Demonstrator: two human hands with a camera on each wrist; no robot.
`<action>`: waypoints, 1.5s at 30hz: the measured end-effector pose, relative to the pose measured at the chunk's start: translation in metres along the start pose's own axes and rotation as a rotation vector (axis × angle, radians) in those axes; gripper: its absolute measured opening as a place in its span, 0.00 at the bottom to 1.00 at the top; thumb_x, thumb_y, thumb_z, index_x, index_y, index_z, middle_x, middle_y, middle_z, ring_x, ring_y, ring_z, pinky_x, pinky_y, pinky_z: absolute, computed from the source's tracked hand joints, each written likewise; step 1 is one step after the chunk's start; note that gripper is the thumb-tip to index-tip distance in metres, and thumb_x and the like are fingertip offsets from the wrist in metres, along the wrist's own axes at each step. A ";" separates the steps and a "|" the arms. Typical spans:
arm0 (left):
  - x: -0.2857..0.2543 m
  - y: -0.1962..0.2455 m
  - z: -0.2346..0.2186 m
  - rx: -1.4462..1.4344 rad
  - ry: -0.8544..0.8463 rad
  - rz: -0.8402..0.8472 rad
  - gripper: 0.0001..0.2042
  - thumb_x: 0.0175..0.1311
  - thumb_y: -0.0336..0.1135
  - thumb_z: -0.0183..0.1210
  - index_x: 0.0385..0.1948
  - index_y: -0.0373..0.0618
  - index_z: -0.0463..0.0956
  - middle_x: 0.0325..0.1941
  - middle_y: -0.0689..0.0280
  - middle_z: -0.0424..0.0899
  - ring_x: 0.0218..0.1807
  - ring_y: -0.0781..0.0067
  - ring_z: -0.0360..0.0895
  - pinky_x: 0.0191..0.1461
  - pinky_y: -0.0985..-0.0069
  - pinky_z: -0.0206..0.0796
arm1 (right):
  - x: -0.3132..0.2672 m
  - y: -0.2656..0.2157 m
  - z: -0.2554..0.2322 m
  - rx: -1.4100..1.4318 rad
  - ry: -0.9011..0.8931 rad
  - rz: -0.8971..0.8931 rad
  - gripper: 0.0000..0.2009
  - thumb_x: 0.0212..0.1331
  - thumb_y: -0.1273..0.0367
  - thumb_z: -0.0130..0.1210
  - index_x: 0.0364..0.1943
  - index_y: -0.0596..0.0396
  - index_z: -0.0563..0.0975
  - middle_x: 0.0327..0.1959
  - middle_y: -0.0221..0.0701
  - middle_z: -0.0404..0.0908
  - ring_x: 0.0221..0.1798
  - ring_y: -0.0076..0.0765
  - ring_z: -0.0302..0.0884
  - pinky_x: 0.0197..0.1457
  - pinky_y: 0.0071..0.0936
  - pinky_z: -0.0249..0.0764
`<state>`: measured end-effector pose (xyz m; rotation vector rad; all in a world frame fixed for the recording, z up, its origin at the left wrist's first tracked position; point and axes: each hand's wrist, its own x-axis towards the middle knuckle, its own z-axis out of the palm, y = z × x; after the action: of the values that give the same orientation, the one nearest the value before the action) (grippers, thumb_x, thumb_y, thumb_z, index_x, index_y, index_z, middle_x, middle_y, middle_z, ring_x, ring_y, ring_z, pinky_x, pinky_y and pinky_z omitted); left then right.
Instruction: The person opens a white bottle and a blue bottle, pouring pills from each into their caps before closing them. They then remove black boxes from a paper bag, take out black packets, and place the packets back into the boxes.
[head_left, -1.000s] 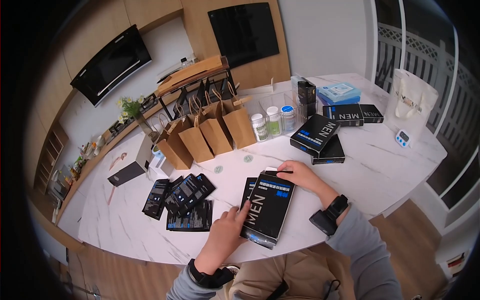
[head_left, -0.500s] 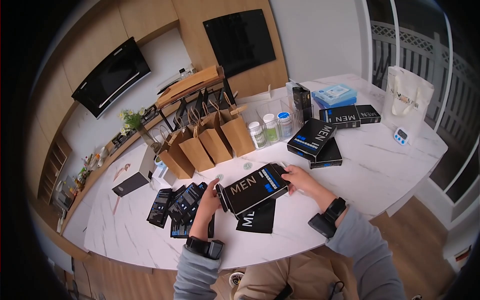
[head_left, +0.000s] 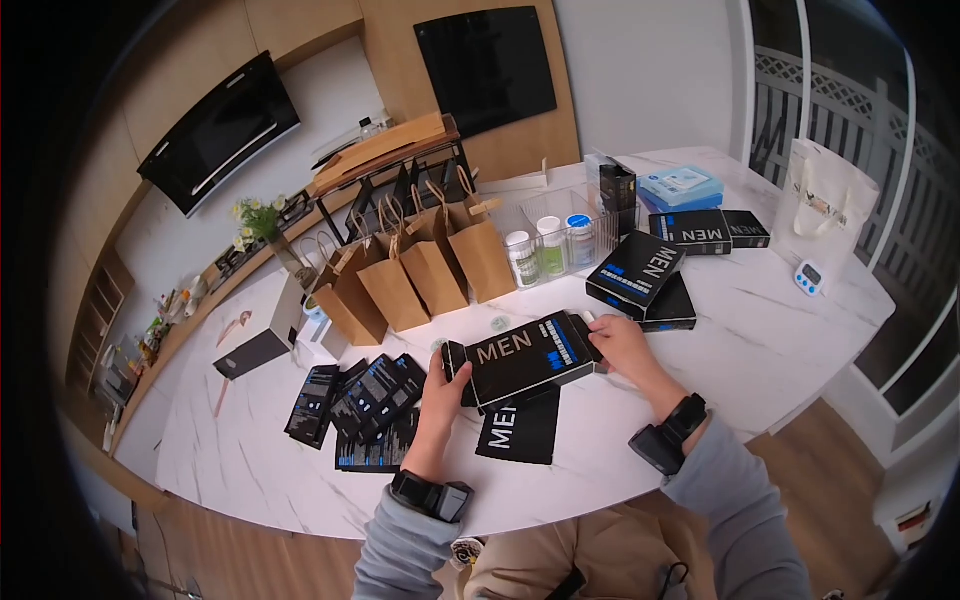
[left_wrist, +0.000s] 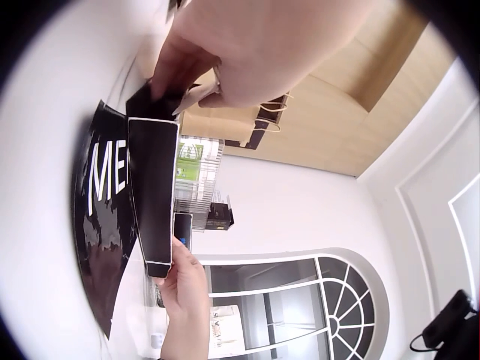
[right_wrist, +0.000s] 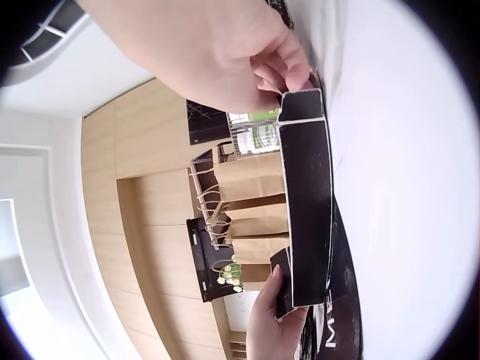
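Note:
A black box printed MEN (head_left: 530, 355), tilted, spans between my hands over the marble table. My left hand (head_left: 438, 405) grips its left end, thumb against the end flap. At the right end my right hand (head_left: 632, 352) pinches the other flap; the right wrist view shows the fingertips (right_wrist: 300, 77) at that end. The long black side (left_wrist: 152, 191) faces the left wrist camera. Partly under the box, a flat black MEN sachet (head_left: 520, 435) lies on the table. Several dark packets with blue print (head_left: 375, 400) are piled left of my left hand.
Brown paper bags (head_left: 435, 270) stand in a row behind, beside a clear organizer (head_left: 600, 235) with bottles. Black MEN boxes (head_left: 640, 270) are stacked at the back right. Further right are a timer (head_left: 809, 278) and a white bag (head_left: 825, 210). A white box (head_left: 260, 325) stands at left.
The box has been turned from nearly upright on the table to lying crosswise and lifted. My left hand has moved from its lower edge to its left end, uncovering the sachet.

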<state>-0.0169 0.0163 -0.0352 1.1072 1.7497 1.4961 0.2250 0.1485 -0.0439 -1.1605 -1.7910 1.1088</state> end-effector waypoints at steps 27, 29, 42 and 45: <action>0.000 -0.002 -0.003 -0.290 -0.023 -0.044 0.24 0.62 0.29 0.47 0.60 0.36 0.53 0.55 0.59 0.68 0.54 0.72 0.65 0.59 0.81 0.52 | 0.002 0.010 0.015 0.240 -0.277 -0.041 0.18 0.55 0.73 0.51 0.50 0.66 0.69 0.47 0.36 0.75 0.48 0.29 0.72 0.52 0.21 0.66; -0.001 -0.001 -0.003 -0.304 -0.033 -0.052 0.24 0.62 0.29 0.47 0.60 0.37 0.53 0.56 0.59 0.67 0.55 0.72 0.64 0.59 0.81 0.51 | -0.006 -0.004 0.014 0.417 -0.316 0.061 0.21 0.56 0.72 0.49 0.54 0.66 0.65 0.51 0.36 0.71 0.52 0.29 0.68 0.56 0.21 0.62; -0.010 0.005 0.007 -0.464 -0.049 -0.042 0.24 0.63 0.26 0.43 0.61 0.39 0.50 0.57 0.60 0.65 0.57 0.71 0.62 0.61 0.79 0.49 | -0.008 0.000 0.025 0.748 -0.527 0.075 0.33 0.58 0.66 0.46 0.63 0.68 0.45 0.66 0.41 0.49 0.68 0.33 0.44 0.68 0.26 0.41; -0.010 0.004 0.009 -0.537 0.006 -0.065 0.22 0.62 0.25 0.43 0.60 0.39 0.53 0.55 0.60 0.67 0.55 0.71 0.65 0.59 0.77 0.54 | -0.011 -0.006 0.023 0.746 -0.522 0.092 0.34 0.57 0.65 0.47 0.63 0.68 0.45 0.67 0.42 0.44 0.70 0.34 0.39 0.69 0.26 0.37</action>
<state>-0.0037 0.0120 -0.0338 0.7583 1.2550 1.7818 0.2063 0.1302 -0.0479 -0.5240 -1.4372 2.0415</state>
